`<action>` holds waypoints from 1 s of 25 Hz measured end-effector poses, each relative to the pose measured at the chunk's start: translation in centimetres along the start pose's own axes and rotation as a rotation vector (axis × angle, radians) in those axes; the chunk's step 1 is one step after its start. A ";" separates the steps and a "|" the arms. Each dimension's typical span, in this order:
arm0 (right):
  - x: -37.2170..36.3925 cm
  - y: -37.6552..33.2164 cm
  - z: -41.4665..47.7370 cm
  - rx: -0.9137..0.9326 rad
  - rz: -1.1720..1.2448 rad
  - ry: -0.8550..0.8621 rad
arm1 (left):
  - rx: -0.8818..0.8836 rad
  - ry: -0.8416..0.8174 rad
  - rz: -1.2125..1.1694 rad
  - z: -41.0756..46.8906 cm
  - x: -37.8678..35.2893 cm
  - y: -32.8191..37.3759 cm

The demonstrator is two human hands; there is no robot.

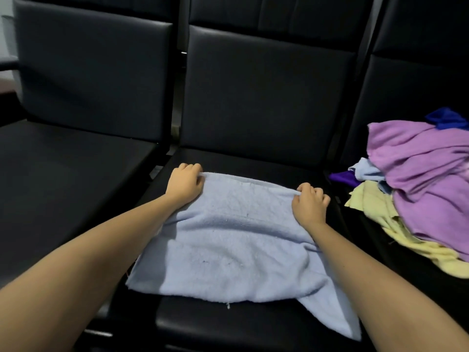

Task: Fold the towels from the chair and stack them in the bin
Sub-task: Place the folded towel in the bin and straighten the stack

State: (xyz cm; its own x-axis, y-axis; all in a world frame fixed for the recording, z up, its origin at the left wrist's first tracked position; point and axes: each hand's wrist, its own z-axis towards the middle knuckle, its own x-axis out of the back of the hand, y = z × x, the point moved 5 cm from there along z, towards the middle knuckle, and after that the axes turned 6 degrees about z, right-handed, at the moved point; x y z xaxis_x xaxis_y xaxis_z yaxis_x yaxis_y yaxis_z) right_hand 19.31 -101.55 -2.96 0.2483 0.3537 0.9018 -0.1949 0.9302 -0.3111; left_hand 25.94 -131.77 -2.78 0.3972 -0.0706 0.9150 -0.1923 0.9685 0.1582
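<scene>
Lying flat on the middle chair seat [253, 158], the light blue towel [233, 250] has its far corners pinched by the left hand [184, 182] and right hand [310, 203]. Right of it, a heap of unfolded towels [426, 189] covers the next seat.

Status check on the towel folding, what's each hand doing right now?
Left hand and right hand each grip a far corner of the light blue towel. Towel spread on middle chair seat. Unfolded pile waits on right chair. No bin in view.
</scene>
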 end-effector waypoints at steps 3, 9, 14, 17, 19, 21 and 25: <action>2.0 -0.5 -1.9 0.093 -0.273 -0.163 | -0.059 -0.162 0.104 -2.1 0.9 0.6; 9.7 -1.7 -0.4 0.226 -0.334 -0.138 | -0.059 -0.270 0.170 -0.9 6.9 0.5; 11.7 -1.7 -0.8 0.070 -0.252 -0.287 | 0.193 -0.444 0.048 0.1 10.7 0.5; 10.9 -1.4 -0.5 -0.068 -0.248 -0.386 | 0.333 -0.724 -0.037 0.2 9.6 1.6; 10.5 -1.3 0.5 -0.201 0.006 -0.399 | 0.359 -0.789 -0.136 0.1 9.3 2.2; 10.4 -1.5 2.1 -0.316 0.435 -0.359 | 0.302 -0.688 -0.190 0.9 9.9 2.7; 13.1 -1.9 6.0 -0.393 0.772 -0.030 | 0.362 -0.318 -0.578 5.2 11.0 1.4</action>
State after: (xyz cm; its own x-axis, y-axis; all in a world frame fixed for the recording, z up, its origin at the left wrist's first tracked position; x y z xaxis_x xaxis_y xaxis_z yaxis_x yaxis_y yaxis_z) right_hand 17.20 -99.31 11.26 0.1555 0.9025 0.4016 0.0444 0.3998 -0.9155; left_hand 25.37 -132.41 9.44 0.2568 -0.6626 0.7036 -0.3365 0.6212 0.7078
